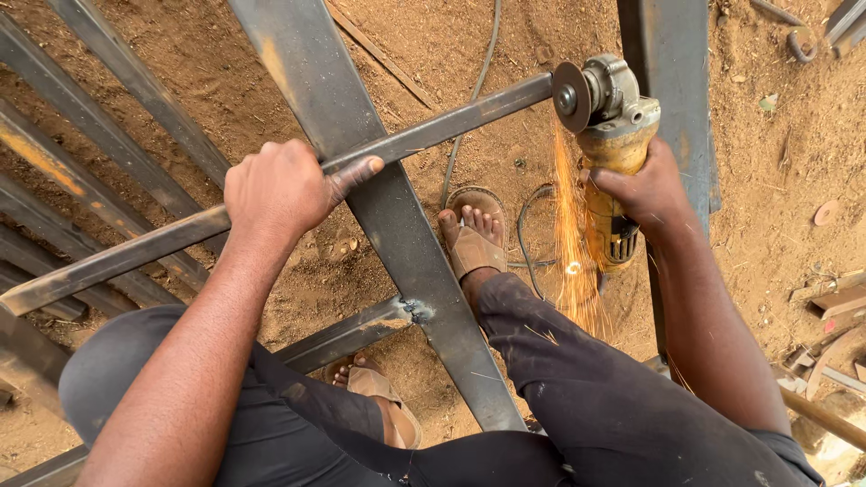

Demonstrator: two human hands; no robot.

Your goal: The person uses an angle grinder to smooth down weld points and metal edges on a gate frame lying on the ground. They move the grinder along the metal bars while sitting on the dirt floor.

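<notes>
My left hand [281,189] grips a long rusty steel bar [433,128] that runs from the lower left up to the right. My right hand [645,189] holds a yellow angle grinder [615,135] by its body. The grinder's disc [570,96] presses against the bar's right end, and orange sparks [570,225] fall down from it. The bar lies across a wide steel flat [397,234] of a welded frame. My sandalled foot [473,236] stands on the dirt just below the bar.
Steel frame bars [99,117] lie at the left on sandy ground. A dark steel post [672,81] stands behind the grinder. A black cable [474,90] snakes over the dirt. Wood and metal scraps [834,302] lie at the right edge.
</notes>
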